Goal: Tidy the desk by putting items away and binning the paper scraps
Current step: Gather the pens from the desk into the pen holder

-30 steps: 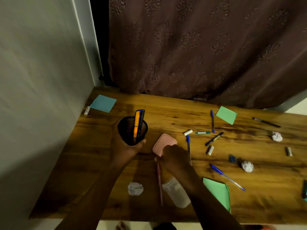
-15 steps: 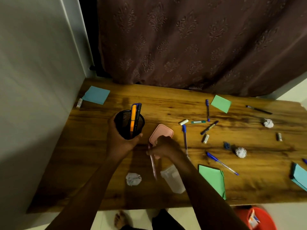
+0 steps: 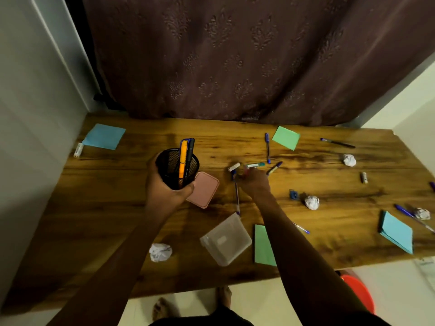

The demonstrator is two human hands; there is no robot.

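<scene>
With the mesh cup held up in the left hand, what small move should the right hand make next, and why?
Probably close the right hand on the blue pen beside it and lift it toward the mesh cup in the left hand; pens already stand there.

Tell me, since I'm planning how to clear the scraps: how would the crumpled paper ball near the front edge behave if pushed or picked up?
The crumpled paper ball looks loosely wadded, so it is probably very light and would squash under a grip. Its lumpy, faceted shape suggests it would skid or tumble briefly rather than roll far. It lies near the desk front edge, so a push could send it off.
</scene>
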